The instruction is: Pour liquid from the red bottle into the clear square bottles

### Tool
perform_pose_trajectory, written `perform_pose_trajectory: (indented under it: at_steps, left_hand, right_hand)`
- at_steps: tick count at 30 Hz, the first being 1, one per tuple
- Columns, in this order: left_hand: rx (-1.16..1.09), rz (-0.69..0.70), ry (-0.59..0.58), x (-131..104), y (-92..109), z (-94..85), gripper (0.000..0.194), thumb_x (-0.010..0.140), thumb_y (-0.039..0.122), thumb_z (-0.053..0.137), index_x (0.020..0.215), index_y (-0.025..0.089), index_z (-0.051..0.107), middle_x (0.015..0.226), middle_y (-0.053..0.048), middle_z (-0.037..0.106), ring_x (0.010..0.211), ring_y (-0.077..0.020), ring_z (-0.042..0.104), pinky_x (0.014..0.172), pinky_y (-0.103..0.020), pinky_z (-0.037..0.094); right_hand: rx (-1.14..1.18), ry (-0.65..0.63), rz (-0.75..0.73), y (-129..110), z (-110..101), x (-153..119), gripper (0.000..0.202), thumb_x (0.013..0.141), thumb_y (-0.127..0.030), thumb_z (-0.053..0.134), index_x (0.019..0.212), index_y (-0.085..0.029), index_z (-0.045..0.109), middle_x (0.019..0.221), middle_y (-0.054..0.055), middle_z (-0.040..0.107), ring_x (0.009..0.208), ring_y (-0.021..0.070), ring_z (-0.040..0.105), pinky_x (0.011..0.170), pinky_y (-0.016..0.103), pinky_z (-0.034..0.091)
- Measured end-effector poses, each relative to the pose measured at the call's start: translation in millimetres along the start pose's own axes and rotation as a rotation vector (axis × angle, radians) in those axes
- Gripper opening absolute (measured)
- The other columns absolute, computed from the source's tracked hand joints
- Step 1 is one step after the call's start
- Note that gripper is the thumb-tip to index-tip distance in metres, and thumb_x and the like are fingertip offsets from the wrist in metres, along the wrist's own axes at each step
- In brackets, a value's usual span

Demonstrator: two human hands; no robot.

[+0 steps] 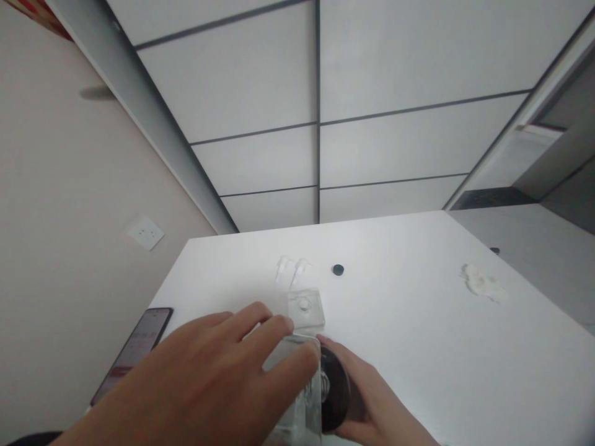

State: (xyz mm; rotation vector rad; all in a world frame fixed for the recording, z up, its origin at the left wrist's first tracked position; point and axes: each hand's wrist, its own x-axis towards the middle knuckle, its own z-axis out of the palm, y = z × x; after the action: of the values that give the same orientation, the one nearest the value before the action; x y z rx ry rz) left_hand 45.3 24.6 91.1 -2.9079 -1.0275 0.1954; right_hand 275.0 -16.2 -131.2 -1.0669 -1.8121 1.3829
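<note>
My left hand (246, 365) is closed around a clear, square-sided bottle (297, 409) at the bottom centre, its fingers over the top and near side. A ringed, thread-like part shows at the bottle's right side. Right beside it, my right hand (367, 390) wraps round a dark, round-ended container (338, 396). The two held things are close together; whether they touch, I cannot tell. Just beyond my left fingertips stands another clear square bottle (313, 317) with a round opening on top. Two clear pump heads (302, 267) lie behind it.
On the white table (400, 310), a small black cap (338, 270) lies beyond the bottles. A crumpled white tissue (483, 284) rests far right. A phone (134, 350) lies along the left edge, close to my left forearm. White panelled doors (260, 93) rise behind the table.
</note>
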Motion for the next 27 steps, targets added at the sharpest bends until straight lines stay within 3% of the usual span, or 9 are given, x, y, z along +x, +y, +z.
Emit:
perform_pose_trajectory:
  at_steps: [6,13,18,23,27]
  left_hand:
    - [0.008,0.001,0.006,1.4,0.3,-0.4,0.026,0.1,0.022,0.057,0.123,0.03,0.067,0.117,-0.007,0.079,0.098,-0.0286,0.074,0.076,-0.038,0.062]
    - [-0.031,-0.015,-0.024,-2.9,3.4,-3.5,0.031,0.101,0.026,0.057,0.13,0.031,0.066,0.121,-0.007,0.077,0.105,-0.0277,0.073,0.086,-0.037,0.061]
    - [-0.04,-0.021,-0.033,-2.1,2.3,-2.8,0.034,0.094,0.029,0.068,0.128,0.032,0.065,0.118,-0.006,0.077,0.101,-0.0283,0.071,0.08,-0.036,0.06]
    - [-0.053,-0.005,-0.031,-5.1,2.1,-0.2,0.039,0.093,0.043,0.073,0.129,0.032,0.064,0.12,-0.007,0.076,0.103,-0.0302,0.07,0.081,-0.038,0.06]
    - [-0.066,-0.002,-0.042,-1.6,1.4,0.9,0.045,0.088,0.039,0.078,0.131,0.033,0.063,0.12,-0.005,0.075,0.103,-0.0304,0.069,0.082,-0.039,0.059]
  right_hand:
    - [0.001,0.01,-0.011,0.4,0.0,0.3,0.085,0.09,-0.061,0.079,0.161,-0.028,0.046,0.165,0.016,0.045,0.151,0.0386,0.045,0.126,0.063,0.033]
    - [0.047,0.008,0.011,-4.0,0.4,1.0,0.085,0.089,-0.058,0.082,0.16,-0.029,0.046,0.164,0.014,0.047,0.151,0.0363,0.045,0.127,0.06,0.032]
    - [0.029,0.009,-0.002,-3.2,0.6,0.7,0.083,0.09,-0.058,0.081,0.16,-0.029,0.046,0.165,0.015,0.046,0.151,0.0373,0.045,0.127,0.062,0.032]
    - [0.001,0.002,-0.016,0.4,0.1,-0.1,0.084,0.091,-0.057,0.08,0.161,-0.028,0.045,0.166,0.015,0.044,0.152,0.0374,0.044,0.126,0.063,0.033]
    - [0.002,0.005,-0.025,-2.3,-0.4,0.5,0.082,0.092,-0.057,0.079,0.16,-0.027,0.046,0.165,0.017,0.045,0.15,0.0371,0.046,0.126,0.062,0.034]
